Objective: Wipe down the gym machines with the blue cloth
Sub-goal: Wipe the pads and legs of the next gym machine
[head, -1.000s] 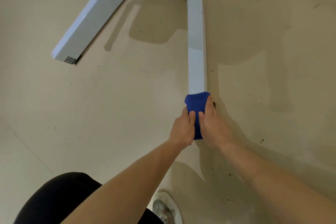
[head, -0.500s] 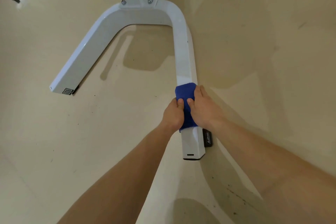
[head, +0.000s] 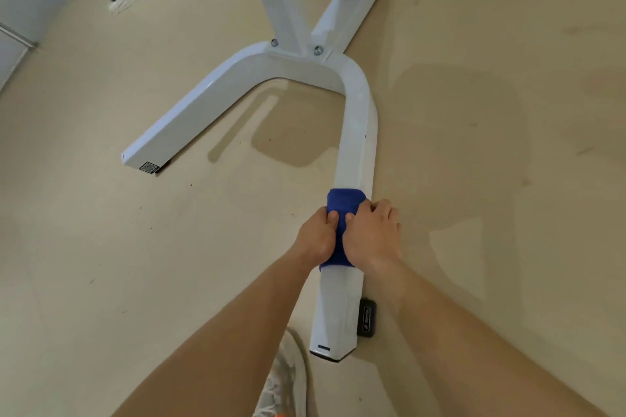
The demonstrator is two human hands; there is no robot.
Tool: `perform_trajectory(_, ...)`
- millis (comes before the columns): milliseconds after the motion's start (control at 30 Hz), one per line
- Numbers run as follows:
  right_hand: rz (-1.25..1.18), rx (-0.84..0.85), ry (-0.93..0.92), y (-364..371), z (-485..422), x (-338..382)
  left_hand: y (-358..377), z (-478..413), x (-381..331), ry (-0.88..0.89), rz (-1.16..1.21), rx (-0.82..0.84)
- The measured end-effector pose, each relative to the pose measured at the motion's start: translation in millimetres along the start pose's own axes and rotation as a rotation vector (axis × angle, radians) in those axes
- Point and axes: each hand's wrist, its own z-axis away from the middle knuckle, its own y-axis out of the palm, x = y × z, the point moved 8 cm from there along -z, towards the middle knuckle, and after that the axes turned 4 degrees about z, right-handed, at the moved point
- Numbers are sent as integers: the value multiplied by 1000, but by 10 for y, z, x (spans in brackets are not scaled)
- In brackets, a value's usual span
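One blue cloth is draped over the top of the white leg of the gym machine, a little below the centre of the frame. My left hand clasps it from the left side and my right hand from the right side. Both have the fingers curled round the cloth and the leg under it, with the thumbs close together on top. So the two hands are equally near, and neither one leads.

The leg decides the coming move. Its long axis goes from the free end at the lower centre of the frame, close to my shoe, up and slightly right to the rounded bend above the centre. The cloth sits between these two, somewhat nearer to the free end. Above the cloth a long bare part of the leg lies away from me; below it a shorter part lies toward me. I judge that the wipe must follow this axis, by sliding and not by lifting.

Further out, the second leg goes down toward the left of the frame, and a black foot pad sticks out at the right of the free end. All of it stands on the beige floor.
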Motion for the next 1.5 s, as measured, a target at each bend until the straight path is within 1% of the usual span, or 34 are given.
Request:
perform_trajectory(133,-87,-2,22,-91,-297,7,-80,-297,-219,59,-48,-32)
perform_trajectory(233,-248,-16,29,-188,-537,41,-130,-504,-337,86,-38,-46)
perform_trajectory(300,-431,-35,20,-264,-693,87,-149,-640,-405,96,10,-42)
perform_trajectory(367,-595,-90,19,-336,-818,84,-177,-772,-501,104,80,-38)
perform_trajectory(467,-710,-202,27,-365,-941,50,-236,-975,-637,142,196,-18)
perform_trajectory(533,-738,-207,58,-338,-1070,87,-262,-1128,-697,154,252,2)
perform_trajectory(667,-714,-204,68,-437,-1534,159,-341,-1465,-914,180,307,-22)
perform_trajectory(833,-656,-209,-6,-741,-2130,176,-415,-1873,-1246,163,390,-39)
perform_trajectory(967,-542,-199,-120,-1011,-2644,323,-473,-2233,-1467,98,487,-81)
perform_trajectory(1067,-555,-156,-206,-1162,-2966,494,-531,-2485,-1567,44,602,-130)
perform_trajectory(1133,-574,-160,-210,-1234,-3145,590,-588,-2644,-1603,11,698,-134)
perform_trajectory(1233,-522,-242,-151,-1329,-3388,686,-693,-2844,-1650,-47,810,-115)
perform_trajectory(1300,-466,-272,-141,-1379,-3466,740,-746,-2909,-1659,-71,818,-119)
perform_trajectory(1400,-375,-227,-204,-1375,-3506,840,-770,-2931,-1661,-56,856,-107)
perform_trajectory(1500,-261,-215,-192,-1354,-3444,840,-757,-2866,-1657,-30,833,-85)
